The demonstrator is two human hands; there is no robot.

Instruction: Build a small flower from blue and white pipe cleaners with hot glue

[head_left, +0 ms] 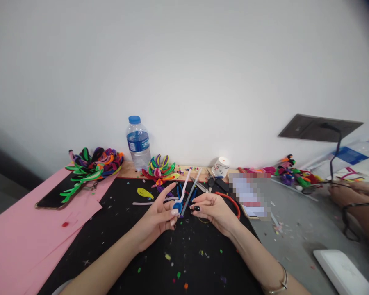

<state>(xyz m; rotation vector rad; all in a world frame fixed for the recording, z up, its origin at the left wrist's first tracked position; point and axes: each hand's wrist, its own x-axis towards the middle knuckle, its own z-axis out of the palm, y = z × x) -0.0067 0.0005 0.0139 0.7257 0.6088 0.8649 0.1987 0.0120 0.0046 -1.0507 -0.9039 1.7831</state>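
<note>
In the head view, my left hand [160,219] pinches a small blue fuzzy coil [177,207], apparently made of pipe cleaner, between thumb and fingers. A pale lilac strip [185,186] rises from the coil. Just right of it slants a grey-blue strip [192,191]; I cannot tell what it is fixed to. My right hand [217,211] is a short way off, thumb and fingertips pressed together; anything between them is too small to make out. Behind both hands lie scissors [203,187], a yellow loop [145,193] and a curved red-orange pipe cleaner [233,200].
A black mat [178,270] strewn with coloured scraps lies under my hands. Behind it stand a water bottle [138,143] and a white roll [221,167]. Pipe-cleaner flowers [95,164] and a phone [53,192] are at left. Another person's hand [344,194] is at far right.
</note>
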